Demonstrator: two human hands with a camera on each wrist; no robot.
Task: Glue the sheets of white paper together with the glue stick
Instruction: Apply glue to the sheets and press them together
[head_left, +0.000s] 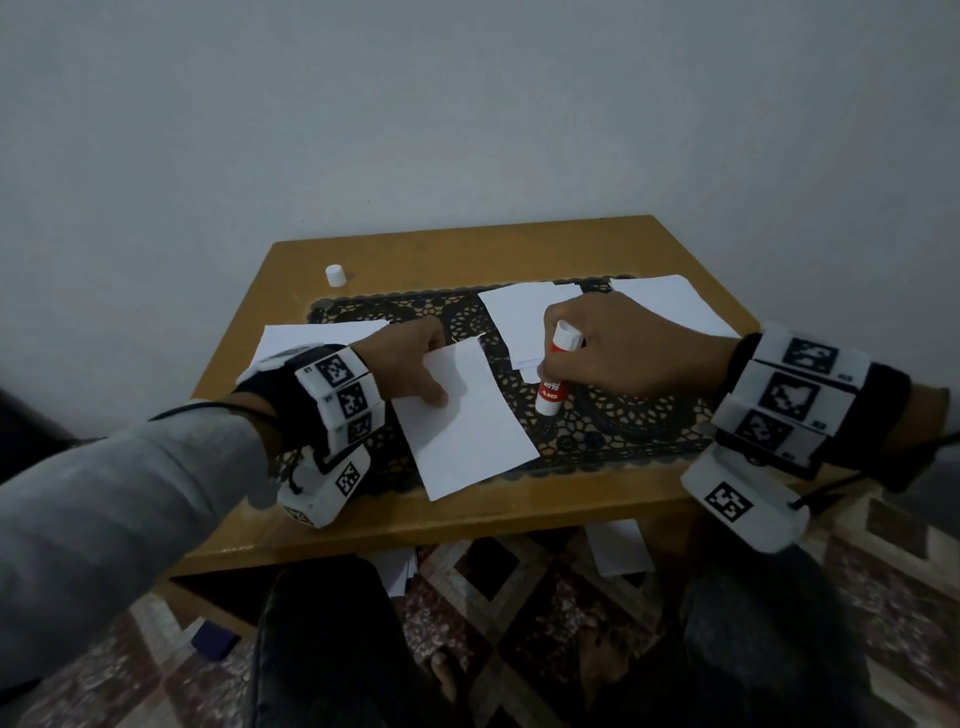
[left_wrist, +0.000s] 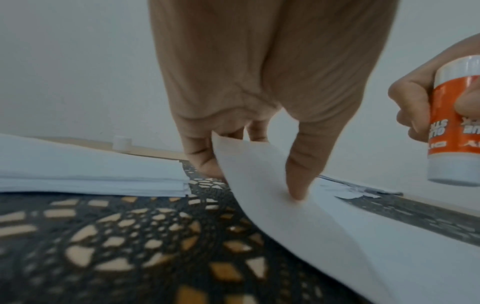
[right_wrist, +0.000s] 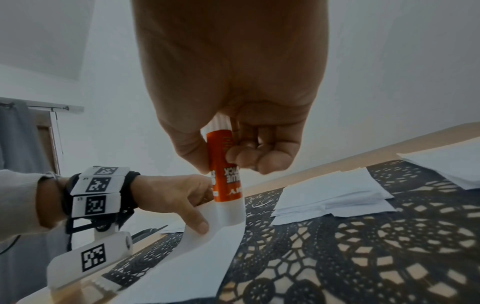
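Observation:
On the black lace mat (head_left: 613, 415), my left hand (head_left: 439, 369) pinches the far edge of a white sheet (head_left: 462, 431), thumb on top and fingers beneath. The left wrist view shows that edge of the sheet (left_wrist: 337, 236) curled up off the mat under the thumb. My right hand (head_left: 582, 353) grips the red and white glue stick (head_left: 551, 376) upside down, its lower end just above the mat to the right of the sheet. The right wrist view has the glue stick (right_wrist: 224, 176) hanging over the sheet's (right_wrist: 202, 257) raised edge. The stick's white cap (head_left: 335, 274) stands at the table's far left.
More white paper lies in piles at the left (head_left: 311, 338), the middle (head_left: 519, 317) and the far right (head_left: 670, 301) of the wooden table (head_left: 467, 519). Loose sheets (head_left: 618, 551) lie on the patterned floor below. A wall stands close behind the table.

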